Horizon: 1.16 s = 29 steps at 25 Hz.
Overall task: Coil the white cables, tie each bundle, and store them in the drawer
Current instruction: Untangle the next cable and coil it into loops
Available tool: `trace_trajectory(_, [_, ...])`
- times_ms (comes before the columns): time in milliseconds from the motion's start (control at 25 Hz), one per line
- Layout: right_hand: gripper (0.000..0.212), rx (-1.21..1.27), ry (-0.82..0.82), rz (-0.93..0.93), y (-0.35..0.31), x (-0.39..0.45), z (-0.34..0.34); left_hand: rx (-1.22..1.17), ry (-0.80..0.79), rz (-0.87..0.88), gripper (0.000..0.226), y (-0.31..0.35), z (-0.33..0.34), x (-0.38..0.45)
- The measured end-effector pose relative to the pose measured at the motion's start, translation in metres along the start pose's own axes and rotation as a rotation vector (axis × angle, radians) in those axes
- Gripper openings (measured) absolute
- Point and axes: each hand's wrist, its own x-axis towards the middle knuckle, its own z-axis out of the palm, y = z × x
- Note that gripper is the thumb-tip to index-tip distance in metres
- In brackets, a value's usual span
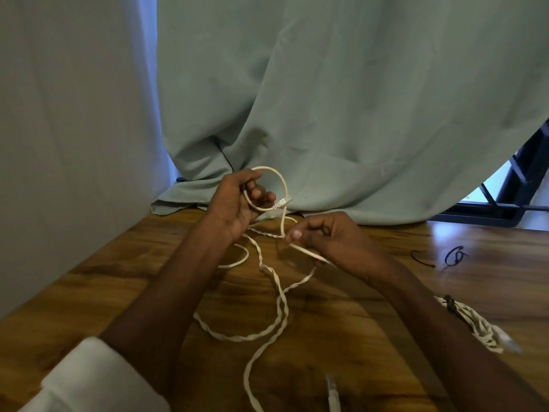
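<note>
Left hand (237, 203) grips a loop of the white cable (279, 304); right hand (329, 236) pinches its strand

light: dim, daylight from window (505, 185) at right | glare: table (463, 233) sheen | blur: soft bottom edge, wide-angle bend
</note>
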Motion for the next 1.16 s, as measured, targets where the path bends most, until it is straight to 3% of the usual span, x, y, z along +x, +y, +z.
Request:
trace_trajectory(120, [0.025, 0.146, 0.17, 0.015, 0.004, 0.004, -0.008, -0.045, -0.101, 0.03, 0.045, 0.006, -0.004, 0.0])
trace_trajectory(200, [0.043, 0.141, 0.071, 0.044, 0.002, 0.001, -0.007, 0.059, -0.074, 0.039, 0.044, 0.001, -0.001, 0.0])
trace_trajectory(320, [0.04, -0.293, -0.112, 0.033, 0.003, -0.001, 0.005, 0.206, 0.107, 0.065, 0.034, -0.008, 0.002, 0.003])
trace_trajectory(400, [0.025, -0.494, -0.067, -0.061, 0.007, 0.005, 0.011, 0.238, 0.179, 0.065, 0.028, -0.01, -0.003, 0.008])
trace_trajectory(560, [0.023, -0.589, 0.253, -0.198, 0.016, 0.011, 0.008, -0.08, -0.125, 0.035, 0.025, -0.003, -0.005, 0.009])
trace_trajectory(680, [0.021, -0.549, 0.324, -0.154, 0.024, 0.012, 0.005, -0.309, -0.237, 0.122, 0.026, 0.004, -0.001, 0.007])
trace_trajectory(760, [0.021, -0.53, 0.316, -0.147, 0.025, 0.013, 0.003, -0.329, -0.31, 0.141, 0.031, 0.006, -0.001, 0.006])
trace_trajectory(840, [0.021, -0.535, 0.267, -0.172, 0.02, 0.012, 0.002, -0.053, -0.331, 0.225, 0.038, 0.004, -0.001, 0.004])
trace_trajectory(960, [0.022, -0.496, 0.19, -0.235, 0.014, 0.008, 0.005, 0.593, -0.328, 0.429, 0.045, -0.008, 0.003, -0.001])
trace_trajectory(1160, [0.026, -0.153, 0.243, -0.284, 0.005, 0.006, 0.005, 0.869, -0.39, 0.48, 0.045, -0.021, 0.016, -0.021])
